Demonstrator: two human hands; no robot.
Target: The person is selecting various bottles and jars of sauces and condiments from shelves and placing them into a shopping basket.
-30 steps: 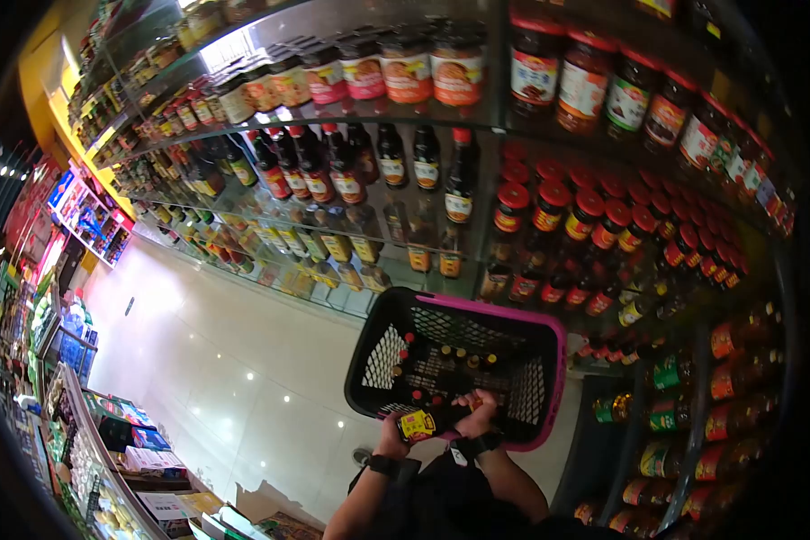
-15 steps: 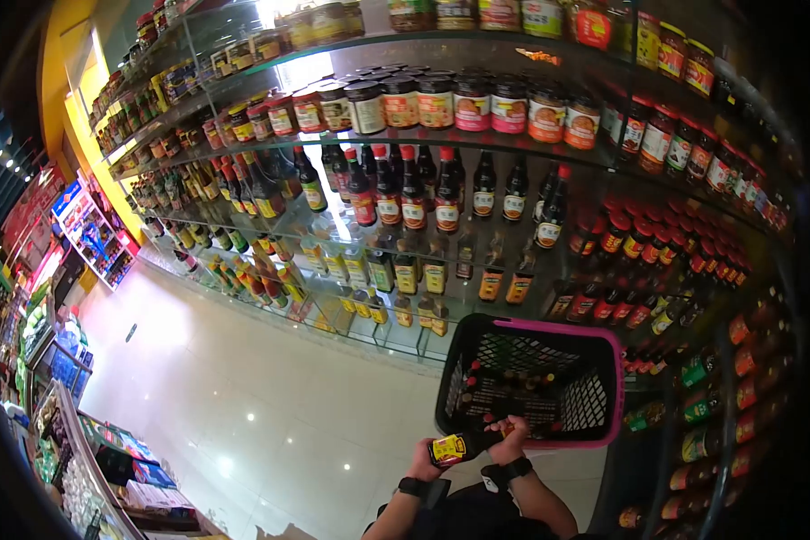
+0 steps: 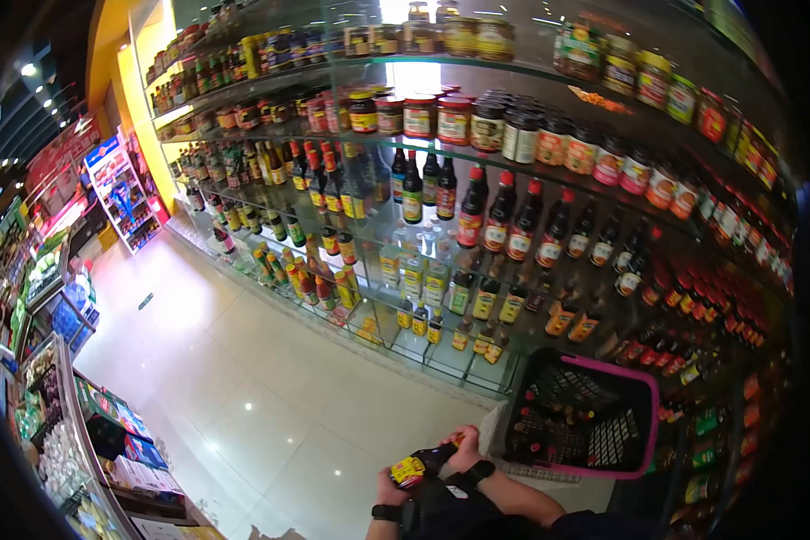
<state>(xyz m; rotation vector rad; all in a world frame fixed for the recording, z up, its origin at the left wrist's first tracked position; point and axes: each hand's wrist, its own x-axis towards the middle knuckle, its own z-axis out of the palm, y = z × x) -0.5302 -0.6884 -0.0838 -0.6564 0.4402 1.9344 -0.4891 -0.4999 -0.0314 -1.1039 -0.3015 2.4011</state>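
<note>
A dark sauce bottle point(image 3: 434, 459) with a yellow label lies tilted between my two hands, low in the head view. My left hand point(image 3: 389, 489) is closed round its label end. The fingers of my right hand point(image 3: 464, 449) wrap the narrow neck end. Just right of my right hand stands a black shopping basket with a pink rim point(image 3: 652, 430). Inside it are several dark bottles, their caps showing; the lower parts are hard to make out.
Glass shelves point(image 3: 477, 153) packed with jars and sauce bottles run along the wall ahead. A pale tiled floor point(image 3: 279, 396) stretches to the left. Produce bins point(image 3: 63, 432) line the left side, and a blue-topped display rack point(image 3: 121, 193) stands at the far end.
The view has turned left, so shelves and basket appear farther right and lower. Both hands still hold the bottle, now farther from the basket, on its left side.
</note>
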